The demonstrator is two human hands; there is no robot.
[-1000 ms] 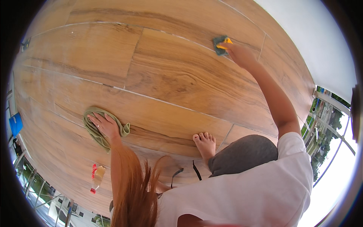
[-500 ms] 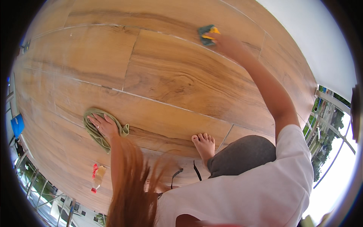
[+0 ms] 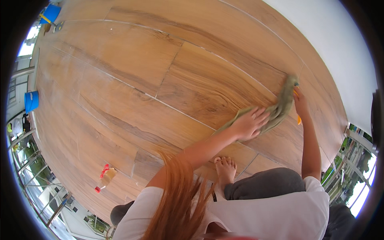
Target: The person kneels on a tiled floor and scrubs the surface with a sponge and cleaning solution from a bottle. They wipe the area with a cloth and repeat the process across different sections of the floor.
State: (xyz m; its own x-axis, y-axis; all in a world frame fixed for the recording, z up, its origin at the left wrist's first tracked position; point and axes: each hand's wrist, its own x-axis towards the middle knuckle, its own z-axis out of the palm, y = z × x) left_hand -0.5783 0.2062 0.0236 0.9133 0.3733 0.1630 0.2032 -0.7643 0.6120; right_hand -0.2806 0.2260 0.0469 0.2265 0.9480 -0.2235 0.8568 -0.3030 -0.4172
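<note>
A crumpled olive-green cloth (image 3: 276,114) lies stretched across the wood-look tile floor in front of me. My left hand (image 3: 251,123) rests flat on its middle, fingers extended. The far end of the cloth bunches up against my right hand (image 3: 302,103), whose fingers are closed around a yellow-handled scrubber (image 3: 299,120). Only bits of yellow show above and below that hand; the scrubber's dark green head is mostly covered by the cloth. My bare foot (image 3: 226,170) is planted on the tiles nearby.
A clear bottle with a red cap (image 3: 105,178) lies on the floor at the left. Blue buckets (image 3: 31,101) stand by the far left edge, one near a yellow-handled tool (image 3: 47,19). A white wall (image 3: 332,44) borders the right, and metal railings (image 3: 38,172) run along the lower left.
My left hand has swept right with the cloth, bringing it up to my right hand. The right hand has come back nearer to me and rightward with the scrubber.
</note>
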